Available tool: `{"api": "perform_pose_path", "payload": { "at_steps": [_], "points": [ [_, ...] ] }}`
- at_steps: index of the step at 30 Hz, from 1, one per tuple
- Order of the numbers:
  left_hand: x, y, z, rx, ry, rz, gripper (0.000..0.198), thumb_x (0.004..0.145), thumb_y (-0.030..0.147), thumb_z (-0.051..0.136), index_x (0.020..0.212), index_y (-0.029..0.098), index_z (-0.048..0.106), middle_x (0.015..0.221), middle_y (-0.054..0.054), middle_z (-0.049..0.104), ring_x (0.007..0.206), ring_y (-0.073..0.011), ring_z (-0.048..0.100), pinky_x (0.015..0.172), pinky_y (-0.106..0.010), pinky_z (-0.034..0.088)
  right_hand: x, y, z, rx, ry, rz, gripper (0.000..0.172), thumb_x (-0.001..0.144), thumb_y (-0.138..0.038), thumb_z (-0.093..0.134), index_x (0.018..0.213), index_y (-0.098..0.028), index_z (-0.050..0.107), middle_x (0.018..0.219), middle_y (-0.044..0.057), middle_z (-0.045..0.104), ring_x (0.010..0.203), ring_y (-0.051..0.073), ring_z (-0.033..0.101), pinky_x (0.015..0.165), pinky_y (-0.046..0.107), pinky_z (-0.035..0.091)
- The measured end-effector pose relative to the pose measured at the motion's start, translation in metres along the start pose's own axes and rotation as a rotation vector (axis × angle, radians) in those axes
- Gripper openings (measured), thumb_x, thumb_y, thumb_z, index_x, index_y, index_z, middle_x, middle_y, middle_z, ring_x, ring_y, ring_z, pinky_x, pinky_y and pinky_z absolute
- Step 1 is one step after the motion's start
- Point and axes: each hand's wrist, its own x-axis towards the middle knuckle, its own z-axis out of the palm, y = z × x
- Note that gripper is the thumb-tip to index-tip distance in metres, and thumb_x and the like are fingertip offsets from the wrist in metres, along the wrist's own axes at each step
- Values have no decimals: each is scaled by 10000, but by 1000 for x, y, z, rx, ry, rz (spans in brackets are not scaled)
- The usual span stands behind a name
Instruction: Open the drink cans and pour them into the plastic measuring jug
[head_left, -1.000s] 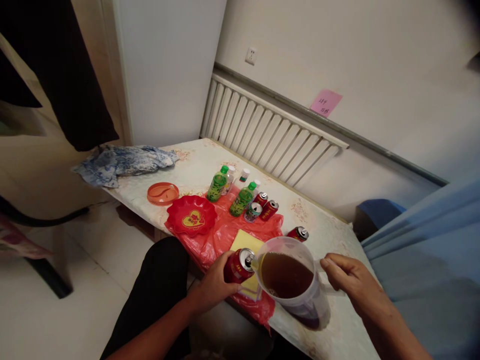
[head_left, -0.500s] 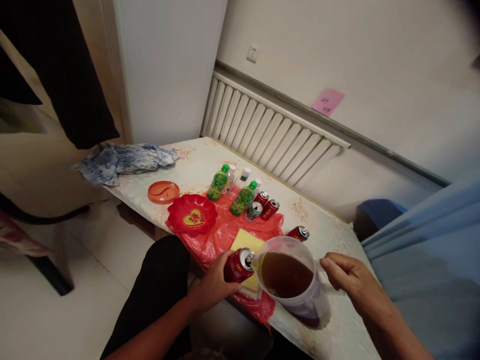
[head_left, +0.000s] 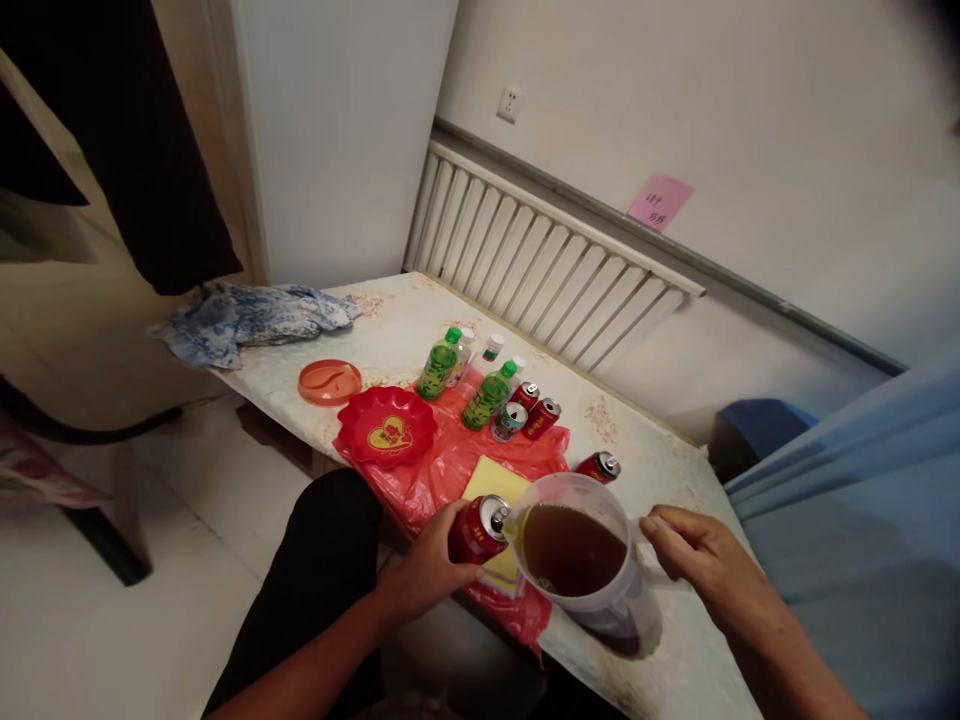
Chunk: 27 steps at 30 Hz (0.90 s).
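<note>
My left hand [head_left: 431,565] is wrapped round a red drink can [head_left: 476,532], its opened top facing up. By its handle, my right hand [head_left: 694,550] grips a clear plastic measuring jug [head_left: 637,625] that holds brown liquid [head_left: 574,550]. The jug leans toward the can, and its spout is at the can's opening. Whether liquid is passing between them I cannot tell. Under the can and spout lies a folded yellow cloth [head_left: 495,478], on a red plastic bag [head_left: 442,460] spread over the table [head_left: 637,450]. Another dark red can [head_left: 598,466] stands just behind the jug.
Green-capped bottles [head_left: 486,398], white-capped bottles and several cans [head_left: 541,418] are grouped on the bag. A red scalloped plate [head_left: 356,425], an orange dish [head_left: 330,383] and a blue-white cloth [head_left: 270,325] are farther left. A radiator [head_left: 525,240] runs behind; a blue curtain [head_left: 885,540] hangs at right.
Hands, can and jug hold nearly the same positions. Only a slight shift of the whole view shows.
</note>
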Motion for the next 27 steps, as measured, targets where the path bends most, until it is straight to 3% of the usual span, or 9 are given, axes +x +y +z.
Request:
{"api": "perform_pose_path", "payload": {
  "at_steps": [27],
  "points": [
    [0, -3, 0, 35, 21, -33, 748, 571, 120, 737, 1265, 181, 465, 1266, -94, 587, 1166, -260, 548, 1026, -391, 418, 2, 1, 1, -45, -34, -11, 453, 819, -534, 459, 518, -219, 335, 529, -37, 317, 531, 123, 314, 514, 270, 263]
  ]
}}
